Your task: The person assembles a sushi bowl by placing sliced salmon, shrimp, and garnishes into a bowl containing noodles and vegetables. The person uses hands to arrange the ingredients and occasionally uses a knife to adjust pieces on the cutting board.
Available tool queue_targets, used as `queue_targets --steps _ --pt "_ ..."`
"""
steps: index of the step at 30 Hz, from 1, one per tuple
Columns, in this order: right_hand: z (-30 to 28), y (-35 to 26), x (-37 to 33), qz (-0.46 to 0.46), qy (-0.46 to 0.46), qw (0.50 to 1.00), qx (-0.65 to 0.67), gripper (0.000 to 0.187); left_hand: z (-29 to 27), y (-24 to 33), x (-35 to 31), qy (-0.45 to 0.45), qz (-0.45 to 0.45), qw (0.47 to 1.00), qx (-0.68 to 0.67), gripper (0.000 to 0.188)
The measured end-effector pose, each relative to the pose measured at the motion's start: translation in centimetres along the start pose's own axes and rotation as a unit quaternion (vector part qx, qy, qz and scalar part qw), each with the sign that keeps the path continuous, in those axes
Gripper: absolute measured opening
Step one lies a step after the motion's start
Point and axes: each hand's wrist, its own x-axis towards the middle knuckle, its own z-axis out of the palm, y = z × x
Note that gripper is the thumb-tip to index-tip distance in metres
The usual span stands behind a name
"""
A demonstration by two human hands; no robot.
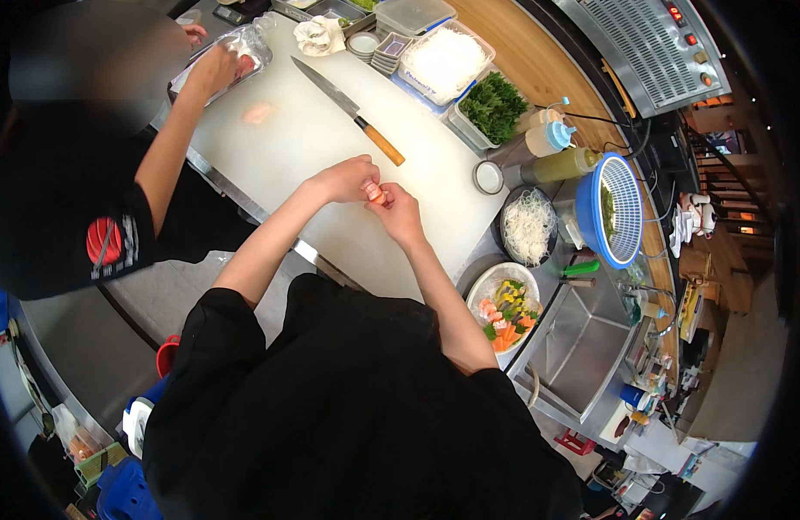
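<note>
Above the white cutting board (434, 234), my left hand (343, 180) and my right hand (401, 217) meet. Their fingertips pinch a small orange-and-white piece of seafood (377, 195), partly hidden by the fingers; whether it is shrimp or fish I cannot make out. Just beyond my hands lies a knife (335, 95) with a wooden handle, its blade pointing to the far left. To the right of my right forearm, a round white bowl (474, 305) holds orange and pink seafood pieces, green leaves and yellow bits.
At the left, a co-worker's hand (216, 71) reaches into a wrapped tray (252, 54). Shredded white strands fill a black bowl (528, 227) and a container (446, 62). Right of the board are green herbs (493, 106), sauce bottles (564, 165), a blue colander (595, 217) and a sink (582, 351).
</note>
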Motion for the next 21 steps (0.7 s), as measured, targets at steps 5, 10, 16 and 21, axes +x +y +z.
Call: queue_targets --steps 5,10,16,21 --pt "-1.8 -0.6 -0.5 0.046 -0.083 0.995 0.000 0.033 0.7 1.7 -1.6 -0.017 -0.050 0.998 -0.045 0.032" --pt "-3.3 -0.5 -1.1 0.103 -0.164 0.980 -0.051 0.033 2.8 1.8 -3.1 -0.042 -0.038 0.996 -0.064 0.046" --pt "-2.1 1.1 -1.7 0.066 -0.064 0.996 0.020 0.031 4.3 1.3 -3.9 0.083 -0.032 0.993 -0.080 0.046" --pt "-2.0 1.2 -2.0 -0.021 -0.030 0.996 -0.079 0.033 4.0 1.1 -4.2 0.078 -0.064 0.994 -0.045 0.033"
